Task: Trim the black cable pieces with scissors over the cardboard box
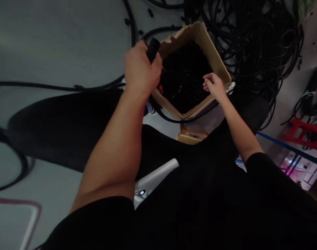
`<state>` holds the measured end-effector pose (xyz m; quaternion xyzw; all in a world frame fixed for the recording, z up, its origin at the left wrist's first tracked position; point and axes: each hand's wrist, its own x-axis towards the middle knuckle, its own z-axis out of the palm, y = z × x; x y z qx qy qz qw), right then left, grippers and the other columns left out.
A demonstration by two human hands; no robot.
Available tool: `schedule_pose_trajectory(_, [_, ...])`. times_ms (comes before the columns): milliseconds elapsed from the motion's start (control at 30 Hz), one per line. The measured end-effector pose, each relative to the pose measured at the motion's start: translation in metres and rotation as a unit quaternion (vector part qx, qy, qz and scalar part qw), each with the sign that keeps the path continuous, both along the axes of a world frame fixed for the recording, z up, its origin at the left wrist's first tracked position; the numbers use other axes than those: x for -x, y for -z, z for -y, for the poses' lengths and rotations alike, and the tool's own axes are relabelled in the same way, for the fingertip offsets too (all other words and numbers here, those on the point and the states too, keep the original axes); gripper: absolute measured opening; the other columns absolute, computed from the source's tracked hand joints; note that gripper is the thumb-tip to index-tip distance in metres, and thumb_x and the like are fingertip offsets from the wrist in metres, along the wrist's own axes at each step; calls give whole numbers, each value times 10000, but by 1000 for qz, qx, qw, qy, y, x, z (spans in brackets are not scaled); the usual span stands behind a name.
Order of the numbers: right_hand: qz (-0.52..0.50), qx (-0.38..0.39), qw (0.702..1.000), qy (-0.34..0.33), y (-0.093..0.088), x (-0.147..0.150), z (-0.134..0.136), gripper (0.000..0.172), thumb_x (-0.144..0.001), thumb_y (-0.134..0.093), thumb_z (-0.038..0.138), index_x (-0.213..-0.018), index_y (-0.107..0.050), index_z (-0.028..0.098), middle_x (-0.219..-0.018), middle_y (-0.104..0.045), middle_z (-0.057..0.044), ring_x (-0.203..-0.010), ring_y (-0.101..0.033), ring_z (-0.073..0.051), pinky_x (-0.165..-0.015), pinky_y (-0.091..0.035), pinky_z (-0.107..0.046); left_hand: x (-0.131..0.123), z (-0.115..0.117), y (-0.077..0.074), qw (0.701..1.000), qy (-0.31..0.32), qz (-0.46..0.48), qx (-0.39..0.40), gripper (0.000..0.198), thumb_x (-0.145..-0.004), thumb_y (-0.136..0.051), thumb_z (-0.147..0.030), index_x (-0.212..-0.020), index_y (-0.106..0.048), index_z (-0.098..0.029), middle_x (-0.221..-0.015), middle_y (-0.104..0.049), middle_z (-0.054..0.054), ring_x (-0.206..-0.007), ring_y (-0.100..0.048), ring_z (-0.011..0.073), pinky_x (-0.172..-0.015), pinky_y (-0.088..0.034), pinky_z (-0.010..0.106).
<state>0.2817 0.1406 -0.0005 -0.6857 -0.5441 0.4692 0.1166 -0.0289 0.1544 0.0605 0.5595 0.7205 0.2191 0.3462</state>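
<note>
My left hand (144, 67) is closed round a black cylindrical piece (153, 49), whose blunt end sticks up between thumb and fingers. What the piece joins to below the hand is hidden. It is held over the left edge of an open cardboard box (218, 57). Many small black pieces (186, 73), too dark to tell apart, fill the box. Above its right side is my right hand (214, 85), with fingertips bent together. Whether anything lies between those fingertips I cannot make out. A small orange item (161, 89) shows at the box's left inner edge.
A large tangle of black hose or cable (257, 45) lies behind and right of the box. One black line (43, 84) crosses the floor at left. A wooden stool (191, 137) stands below the box. A red plastic object (304, 134) and blue bars (291, 147) are at right.
</note>
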Motion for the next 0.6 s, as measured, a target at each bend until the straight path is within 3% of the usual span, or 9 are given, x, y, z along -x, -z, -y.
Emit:
schedule_pose_trajectory(33, [44,17,998,-39,11,2,-3,248,-1259,-686,314,-1439,-799,188,-1369,-896,-147,-1269,-889,-260,-1225,-736,-400,1,0,-7,1000,-15,-18,-2,79,-1213,-730,-228,-1220,-803,-258,-1254,-916,145,-1223,-854,398,-1237,-660,542])
schedule_pose_trajectory(100, [108,84,979,-150,37,16,-2,355,-1178,-635,157,-1462,-846,121,-1579,-893,-217,-1513,-846,-315,-1410,-642,-453,2,2,-23,999,-26,-30,-13,135,-1211,-711,-178,-1220,-824,-252,-1261,-914,144,-1211,-867,401,-1213,-669,554])
schedule_pose_trajectory(167, [138,176,942,-251,65,38,8,484,-1129,-631,112,-1558,-851,73,-1720,-854,-252,-1609,-818,-354,-1458,-610,-488,3,4,-37,999,-28,-25,-29,145,-1205,-717,-175,-1229,-840,-246,-1320,-921,140,-1282,-885,412,-1209,-682,558])
schedule_pose_trajectory(233, [145,236,911,-306,92,60,24,600,-1088,-687,97,-1673,-819,72,-1791,-824,-247,-1635,-811,-361,-1462,-615,-490,6,7,-49,999,-18,-10,-41,165,-1190,-721,-212,-1269,-862,-249,-1384,-922,134,-1366,-889,435,-1227,-694,575])
schedule_pose_trajectory(333, [158,268,891,-331,124,81,41,819,-1042,-800,97,-1857,-711,101,-1933,-702,-275,-1774,-717,-441,-1538,-543,-660,11,11,-62,998,-10,-12,-59,259,-1176,-677,-320,-1320,-888,-276,-1378,-910,106,-1374,-895,444,-1219,-708,597])
schedule_pose_trajectory(433, [177,273,884,-335,147,84,28,954,-1069,-819,98,-1992,-579,135,-2048,-559,-291,-1912,-556,-533,-1572,-414,-848,11,13,-73,999,-5,-29,-44,409,-1170,-583,-437,-1321,-885,-207,-1297,-872,101,-1331,-907,460,-1173,-696,636])
schedule_pose_trajectory(500, [186,266,887,-328,159,78,5,905,-1118,-758,80,-2001,-559,94,-2052,-547,-304,-1926,-542,-534,-1584,-406,-836,10,14,-79,999,1,-35,-18,442,-1152,-546,-456,-1298,-871,-195,-1257,-845,94,-1326,-904,472,-1160,-679,655])
schedule_pose_trajectory(600, [205,229,905,-294,171,60,-37,831,-1175,-662,43,-1995,-539,1,-2005,-600,-324,-1911,-586,-475,-1599,-444,-725,9,16,-77,1000,-13,-14,4,288,-1116,-617,-447,-1184,-822,-257,-1201,-820,86,-1306,-892,488,-1184,-654,679])
